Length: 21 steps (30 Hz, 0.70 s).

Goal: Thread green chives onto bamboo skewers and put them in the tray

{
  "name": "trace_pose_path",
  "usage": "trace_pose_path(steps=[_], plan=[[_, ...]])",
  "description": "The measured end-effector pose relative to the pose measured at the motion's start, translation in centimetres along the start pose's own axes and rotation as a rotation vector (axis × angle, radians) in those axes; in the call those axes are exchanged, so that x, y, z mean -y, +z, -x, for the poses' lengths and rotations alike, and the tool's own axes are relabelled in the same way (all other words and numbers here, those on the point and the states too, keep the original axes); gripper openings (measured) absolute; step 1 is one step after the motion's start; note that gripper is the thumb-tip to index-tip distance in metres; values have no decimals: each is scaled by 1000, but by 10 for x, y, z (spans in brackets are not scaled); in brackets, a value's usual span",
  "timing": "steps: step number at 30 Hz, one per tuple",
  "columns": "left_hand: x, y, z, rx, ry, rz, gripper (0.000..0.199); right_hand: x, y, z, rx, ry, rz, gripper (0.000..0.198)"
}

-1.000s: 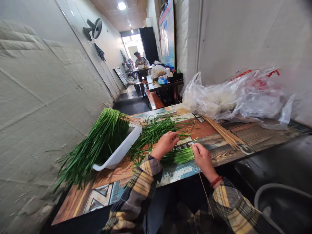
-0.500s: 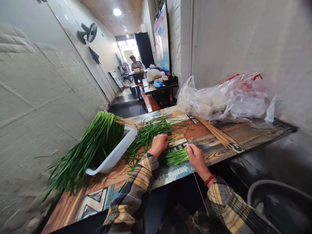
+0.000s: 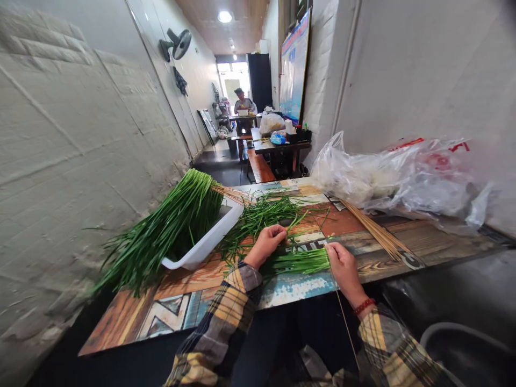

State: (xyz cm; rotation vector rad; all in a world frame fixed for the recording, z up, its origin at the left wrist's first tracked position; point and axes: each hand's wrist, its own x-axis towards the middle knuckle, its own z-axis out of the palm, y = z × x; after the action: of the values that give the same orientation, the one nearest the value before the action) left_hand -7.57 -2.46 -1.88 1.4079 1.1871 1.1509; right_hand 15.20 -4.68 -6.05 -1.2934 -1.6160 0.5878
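My right hand (image 3: pixel 344 269) is closed on a thin bamboo skewer (image 3: pixel 347 325), whose length hangs down past the table edge. Green chives (image 3: pixel 302 262) lie in a row beside its fingertips, their cut ends at the skewer. To the left, my left hand (image 3: pixel 268 243) pinches a chive stalk (image 3: pixel 297 220) between thumb and forefinger, just above the table. Behind it spreads a loose heap of chives (image 3: pixel 268 210). At the left, a white tray (image 3: pixel 205 239) bears a thick stack of skewered chives (image 3: pixel 173 220), with skewer ends sticking out to the right.
Bare bamboo skewers (image 3: pixel 374 231) lie in a bundle on the patterned table (image 3: pixel 278 293). Clear plastic bags (image 3: pixel 387 174) stand against the right wall. A dark tub (image 3: pixel 463 349) is below at right. Farther back are a bench, another table (image 3: pixel 286 144) and a seated person (image 3: pixel 244 102).
My left hand has lifted slightly from the loose heap, and a chive stalk now shows in its fingers. My right hand keeps hold of the skewer. The view has turned a little left.
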Motion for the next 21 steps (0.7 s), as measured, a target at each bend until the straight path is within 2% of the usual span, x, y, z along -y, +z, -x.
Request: trace_pose_path(steps=[6,15,21], plan=[[4,0,2,-22,-8,226,23,-2,2,0,-27,28,65,39],[6,-3,7,-72,63,227,10,-3,2,1,-30,49,104,40],[11,-1,3,-142,111,156,14,-1,2,2,-48,51,82,46]])
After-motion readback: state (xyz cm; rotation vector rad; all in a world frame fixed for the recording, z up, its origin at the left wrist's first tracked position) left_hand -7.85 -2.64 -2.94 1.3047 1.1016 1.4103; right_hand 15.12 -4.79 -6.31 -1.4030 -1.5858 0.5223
